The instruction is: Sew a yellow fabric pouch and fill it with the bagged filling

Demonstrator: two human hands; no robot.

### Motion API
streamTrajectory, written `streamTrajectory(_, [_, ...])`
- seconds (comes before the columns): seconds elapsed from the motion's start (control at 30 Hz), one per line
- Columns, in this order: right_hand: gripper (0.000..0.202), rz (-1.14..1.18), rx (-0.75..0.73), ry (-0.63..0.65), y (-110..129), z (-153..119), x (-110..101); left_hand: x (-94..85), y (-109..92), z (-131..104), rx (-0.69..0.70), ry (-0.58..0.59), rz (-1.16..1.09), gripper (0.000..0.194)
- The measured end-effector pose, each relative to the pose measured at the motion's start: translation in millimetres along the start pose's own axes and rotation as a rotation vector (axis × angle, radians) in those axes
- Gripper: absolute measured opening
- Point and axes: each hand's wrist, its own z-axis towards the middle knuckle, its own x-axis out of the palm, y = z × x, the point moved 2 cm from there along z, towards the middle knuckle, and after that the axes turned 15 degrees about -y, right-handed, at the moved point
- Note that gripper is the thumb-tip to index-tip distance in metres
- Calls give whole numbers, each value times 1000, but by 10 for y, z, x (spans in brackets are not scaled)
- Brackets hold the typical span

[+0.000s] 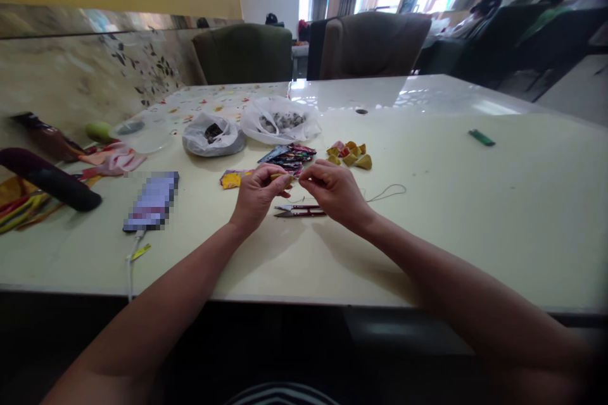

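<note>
My left hand (257, 193) is closed in a pinch on a small yellow cloth piece (281, 176). Close beside it, the fingertips of my right hand (332, 188) are pinched together; what they hold is too small to make out. A thin looped cord (392, 188) lies on the table just right of that hand. Below my hands are thread snips (299, 211) with dark red handles, partly behind my right hand. Behind my fingers lies a pile of colourful fabric pieces (287, 155). Several folded yellow and red cloth pieces (350, 154) sit to its right, and a yellow-purple piece (234, 179) to its left.
Two white plastic bags stand farther back, one with dark contents (213, 144), one with grey-white stuffing (281, 130). A phone (152, 200) on a white cable, a dark rod-like object (52, 180) and cloth strips (21, 212) lie left. A green lighter (481, 137) lies right.
</note>
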Motion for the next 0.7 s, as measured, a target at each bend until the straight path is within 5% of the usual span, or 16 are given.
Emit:
streamTrajectory(0.37, [19,-39,-34,35,47,-15,-1,-8,-82,-42,349,5,263,18])
streamTrajectory(0.7, [17,18,-11,-3,5,-11,2,3,-1,-10,182,3,104,21])
